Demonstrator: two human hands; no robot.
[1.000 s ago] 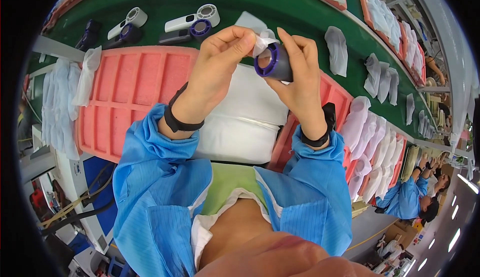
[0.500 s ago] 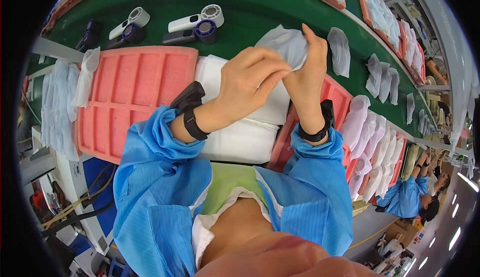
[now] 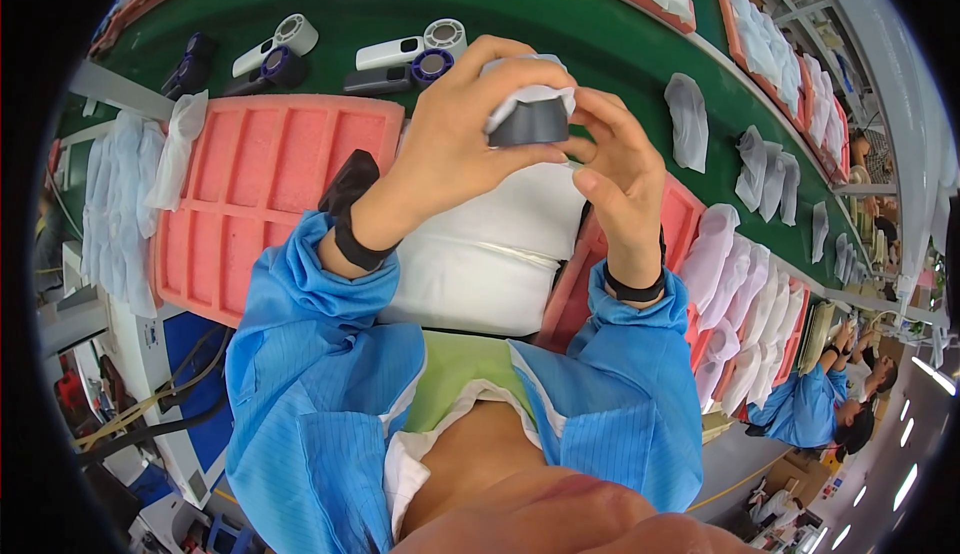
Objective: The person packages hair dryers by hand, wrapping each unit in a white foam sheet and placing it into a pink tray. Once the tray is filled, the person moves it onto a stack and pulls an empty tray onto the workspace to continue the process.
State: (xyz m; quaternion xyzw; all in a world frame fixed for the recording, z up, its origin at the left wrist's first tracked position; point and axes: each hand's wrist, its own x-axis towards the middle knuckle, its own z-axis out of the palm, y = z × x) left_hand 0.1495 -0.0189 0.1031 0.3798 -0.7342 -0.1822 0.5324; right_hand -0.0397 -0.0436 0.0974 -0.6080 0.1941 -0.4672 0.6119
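In front of my chest, my left hand [image 3: 455, 119] is closed around a thin white pouch [image 3: 515, 106]. A dark grey handheld fan [image 3: 532, 124] is partly inside it, its end showing at the opening; the rest is hidden by the pouch and my fingers. My right hand [image 3: 625, 159] has its curled fingers at the right edge of the pouch's mouth, with the thumb lower and apart from it. Below both hands lies a stack of white pouches [image 3: 470, 289].
Left of the stack sits a pink foam tray [image 3: 280, 169] with compartments. Unwrapped handheld fans [image 3: 390, 52] lie on the green conveyor belt [image 3: 560, 4] beyond, and wrapped ones [image 3: 688, 122] farther right. Another pink tray [image 3: 680, 219] is at my right beside wrapped fans. A co-worker [image 3: 805, 404] sits farther right.
The pouch has turned, and the dark fan end now shows in its opening. My left hand has moved up and wrapped round it; my right hand has lowered. The fans on the belt have shifted right.
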